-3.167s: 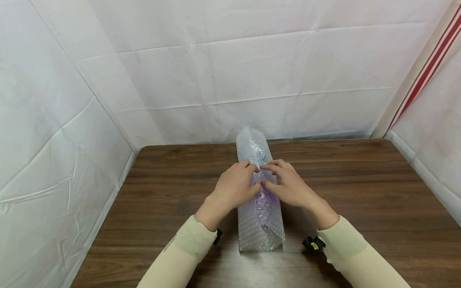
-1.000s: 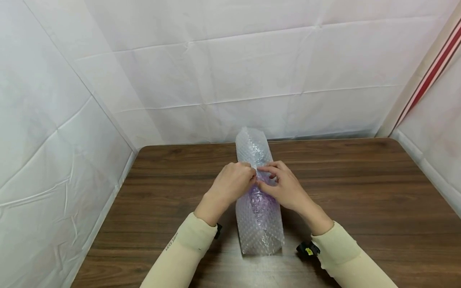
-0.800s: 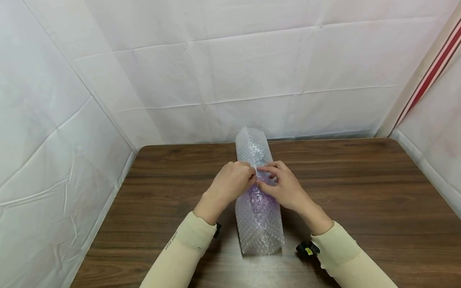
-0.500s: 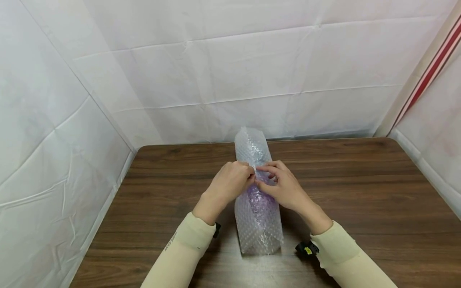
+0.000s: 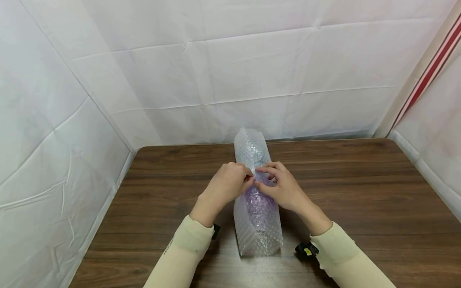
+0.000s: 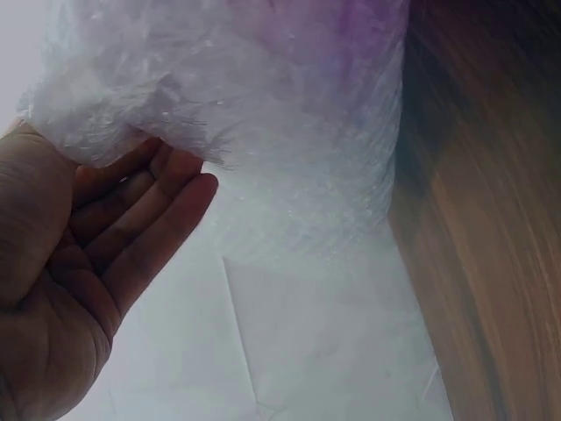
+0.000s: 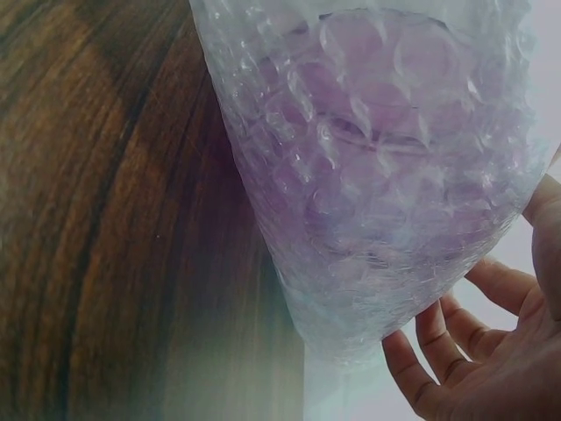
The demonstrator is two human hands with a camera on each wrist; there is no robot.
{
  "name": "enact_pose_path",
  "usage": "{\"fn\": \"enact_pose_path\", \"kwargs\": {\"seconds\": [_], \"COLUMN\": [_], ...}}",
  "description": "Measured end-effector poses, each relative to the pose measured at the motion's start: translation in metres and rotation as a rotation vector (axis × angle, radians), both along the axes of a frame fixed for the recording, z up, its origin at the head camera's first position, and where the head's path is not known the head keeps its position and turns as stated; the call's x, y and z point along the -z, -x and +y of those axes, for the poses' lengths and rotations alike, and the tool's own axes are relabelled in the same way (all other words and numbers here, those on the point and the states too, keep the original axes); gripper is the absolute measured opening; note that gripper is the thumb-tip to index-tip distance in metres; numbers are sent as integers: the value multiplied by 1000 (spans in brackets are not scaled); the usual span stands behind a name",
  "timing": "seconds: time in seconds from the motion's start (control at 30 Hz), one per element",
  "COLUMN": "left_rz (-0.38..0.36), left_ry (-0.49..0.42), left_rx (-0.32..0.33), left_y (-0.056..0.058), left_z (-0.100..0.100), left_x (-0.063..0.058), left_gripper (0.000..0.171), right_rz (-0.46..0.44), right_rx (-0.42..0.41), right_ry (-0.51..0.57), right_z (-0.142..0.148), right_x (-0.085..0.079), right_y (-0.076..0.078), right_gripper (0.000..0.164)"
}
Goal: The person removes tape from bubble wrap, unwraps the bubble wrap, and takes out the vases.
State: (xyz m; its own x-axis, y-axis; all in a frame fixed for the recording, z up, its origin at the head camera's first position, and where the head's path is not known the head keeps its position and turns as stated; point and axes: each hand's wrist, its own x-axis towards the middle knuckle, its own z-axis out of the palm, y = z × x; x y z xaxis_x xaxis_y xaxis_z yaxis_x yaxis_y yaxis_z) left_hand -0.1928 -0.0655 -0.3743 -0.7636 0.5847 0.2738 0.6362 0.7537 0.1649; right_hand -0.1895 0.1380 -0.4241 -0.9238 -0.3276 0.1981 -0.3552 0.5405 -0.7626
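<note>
A long bundle of clear bubble wrap (image 5: 260,240) lies lengthwise on the table, with something purple inside showing through. My left hand (image 5: 228,182) pinches the wrap at the lengthwise seam on top, thumb and index finger together. In the left wrist view, the other fingers of the left hand (image 6: 96,237) curl loosely below the wrap's edge. Opposite it, my right hand (image 5: 282,186) has its thumb and index finger on the same seam, a little apart. The right wrist view has the bent fingers of the right hand (image 7: 473,338) against the bubble wrap (image 7: 368,184), around a rounded purple form.
The brown wood-grain table (image 5: 360,192) extends to both sides of the bundle. White sheeting (image 5: 252,68) hangs behind it, close to its back edge and the bundle's far end. A dark wrist device (image 5: 307,249) sits under the right sleeve.
Both hands have stayed over the middle of the seam. My left hand went from spread fingers to a tight pinch, then loosened slightly and drew back a little to the left.
</note>
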Motion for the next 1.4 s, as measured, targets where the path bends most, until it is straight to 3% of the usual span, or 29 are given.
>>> {"fn": "enact_pose_path", "kwargs": {"seconds": [0.43, 0.77, 1.2, 1.4], "left_rz": [-102, -44, -56, -104], "left_ry": [-112, -175, -215, -248], "left_rx": [-87, -68, -59, -53], "left_y": [-10, -16, -17, -14], "left_z": [-2, -2, 1, -2], "left_x": [1, 5, 1, 1], "left_gripper": [13, 10, 6, 6], "right_rz": [-8, -49, -41, -23], "right_rx": [-4, -2, -9, -20], "right_ry": [12, 25, 44, 47], "right_z": [0, 4, 8, 9], "right_x": [0, 0, -1, -2], "right_y": [-2, -5, -8, -7], "right_gripper": [42, 41, 38, 38]}}
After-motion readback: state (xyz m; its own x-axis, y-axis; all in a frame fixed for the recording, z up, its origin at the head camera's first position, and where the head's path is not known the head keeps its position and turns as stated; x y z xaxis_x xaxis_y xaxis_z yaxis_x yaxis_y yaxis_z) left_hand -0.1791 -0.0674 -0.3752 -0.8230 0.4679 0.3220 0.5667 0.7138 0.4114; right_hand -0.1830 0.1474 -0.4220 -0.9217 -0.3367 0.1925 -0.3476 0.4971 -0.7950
